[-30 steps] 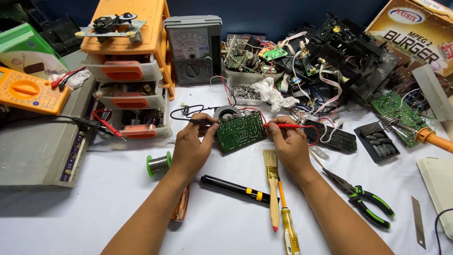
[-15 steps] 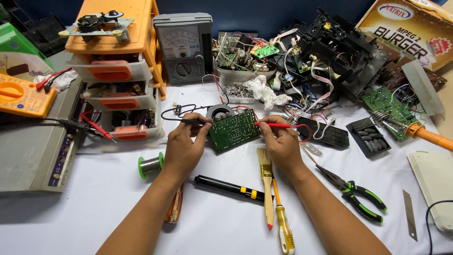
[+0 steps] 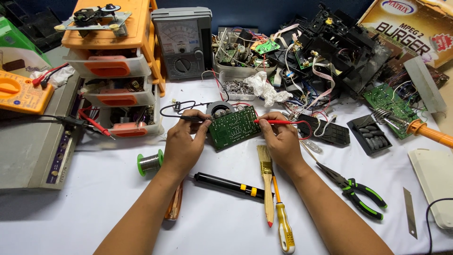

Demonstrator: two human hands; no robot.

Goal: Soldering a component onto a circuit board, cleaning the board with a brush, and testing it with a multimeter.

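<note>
- Both forearms reach up from the lower edge and draw closer toward the hands.
- The left hand (image 3: pixel 183 144) lies back up, fingers curled inward, thumb and forefinger pinched at its upper right.
- The right hand (image 3: pixel 282 140) mirrors it, knuckles up, fingertips pinched at its upper left.

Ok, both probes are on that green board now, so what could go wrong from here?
1. The green circuit board sits propped at a tilt, held only by the left hand and right hand; it could slip under the red probe.
2. The black probe lead loops loosely and might snag.
3. The soldering iron lies close to the right, where an elbow could knock it.
</note>
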